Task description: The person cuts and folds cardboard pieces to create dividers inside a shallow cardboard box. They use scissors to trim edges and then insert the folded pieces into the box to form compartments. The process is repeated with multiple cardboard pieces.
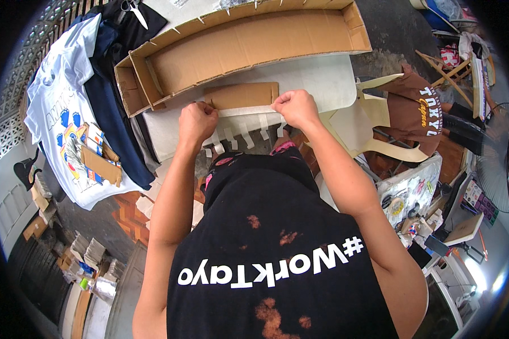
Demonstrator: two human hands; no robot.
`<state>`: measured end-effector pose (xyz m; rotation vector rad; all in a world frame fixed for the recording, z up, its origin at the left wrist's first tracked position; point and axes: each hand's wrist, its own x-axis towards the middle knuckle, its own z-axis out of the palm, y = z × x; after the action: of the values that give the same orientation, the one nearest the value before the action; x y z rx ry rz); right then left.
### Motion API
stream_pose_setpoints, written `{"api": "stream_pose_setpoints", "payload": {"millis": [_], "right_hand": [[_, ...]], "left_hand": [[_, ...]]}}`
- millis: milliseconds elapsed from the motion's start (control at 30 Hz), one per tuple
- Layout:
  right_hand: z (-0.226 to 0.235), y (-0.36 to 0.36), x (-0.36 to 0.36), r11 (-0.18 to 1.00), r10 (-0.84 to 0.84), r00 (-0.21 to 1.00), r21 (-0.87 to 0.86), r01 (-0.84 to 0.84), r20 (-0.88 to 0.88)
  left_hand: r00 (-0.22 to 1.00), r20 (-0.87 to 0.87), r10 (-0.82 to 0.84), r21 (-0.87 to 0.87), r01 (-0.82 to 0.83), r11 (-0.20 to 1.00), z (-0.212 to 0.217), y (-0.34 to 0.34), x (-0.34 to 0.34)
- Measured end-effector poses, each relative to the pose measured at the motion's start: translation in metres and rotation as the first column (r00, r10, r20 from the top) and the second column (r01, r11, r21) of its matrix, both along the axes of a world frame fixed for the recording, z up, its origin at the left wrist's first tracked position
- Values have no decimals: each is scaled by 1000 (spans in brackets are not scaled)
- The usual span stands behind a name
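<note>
A small brown cardboard piece point(240, 95) lies on the white table point(328, 85) in front of me. Along its near edge runs a white strip of tape point(244, 112), stretched between my two hands. My left hand point(198, 121) pinches the strip's left end beside the cardboard's corner. At the opposite end, my right hand point(297, 107) has thumb and fingertips pressed together on the strip. Whether the tape is stuck down on the cardboard I cannot tell. Several short white tape strips point(246, 140) hang from the table's near edge, just below my hands.
Behind the cardboard piece stands a long open cardboard box point(243, 42) with a divider near its left end. Scissors point(137, 12) rest on dark cloth at the far left. A white T-shirt point(68, 113) holds cardboard scraps point(100, 161). A cream plastic chair point(356, 127) stands right.
</note>
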<state>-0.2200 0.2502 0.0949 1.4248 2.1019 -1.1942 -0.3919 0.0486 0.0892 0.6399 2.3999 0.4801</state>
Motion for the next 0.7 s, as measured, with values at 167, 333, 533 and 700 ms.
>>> {"api": "stream_pose_setpoints", "payload": {"millis": [167, 333, 533, 700], "right_hand": [[2, -2, -2, 1000, 12, 1000, 16, -12, 2], [-1, 0, 0, 1000, 4, 1000, -4, -4, 4], [1, 1, -3, 1000, 25, 1000, 8, -25, 4], [-1, 1, -1, 1000, 24, 1000, 2, -24, 3]], "left_hand": [[999, -29, 17, -15, -17, 1000, 0, -1, -4], [984, -167, 62, 36, -57, 998, 3, -23, -5], [820, -469, -328, 82, 411, 908, 12, -29, 54], [696, -533, -481, -20, 557, 830, 7, 20, 104]]}}
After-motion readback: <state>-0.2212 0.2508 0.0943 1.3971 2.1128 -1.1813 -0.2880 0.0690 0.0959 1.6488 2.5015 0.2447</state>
